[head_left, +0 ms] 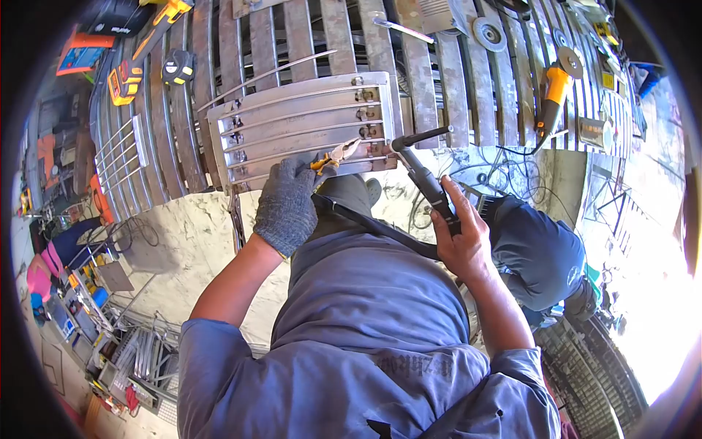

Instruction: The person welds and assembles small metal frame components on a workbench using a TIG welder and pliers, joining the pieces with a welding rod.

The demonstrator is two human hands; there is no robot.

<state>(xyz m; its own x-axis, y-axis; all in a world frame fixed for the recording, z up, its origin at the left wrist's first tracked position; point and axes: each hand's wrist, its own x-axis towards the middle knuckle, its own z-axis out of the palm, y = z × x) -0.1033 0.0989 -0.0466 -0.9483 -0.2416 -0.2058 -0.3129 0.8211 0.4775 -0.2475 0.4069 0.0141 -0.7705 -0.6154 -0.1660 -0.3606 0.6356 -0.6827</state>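
A grey knitted glove covers my left hand (287, 207), which is closed around pliers (338, 156) with yellow handles at the near edge of a metal plate (302, 121). Several thin rods run across that plate, with dark marks at their ends. My bare right hand (463, 238) grips the black handle of a welding torch (431, 186). The torch's head and dark rod are beside the plate's near right corner, apart from the pliers.
The slatted metal bench (470, 95) holds an angle grinder (558, 91), a grinding disc (489, 34), a tape measure (178, 67) and a small rod grid (121, 157). A person (537, 252) in dark clothes bends close on the right. Another person (47, 267) is at far left.
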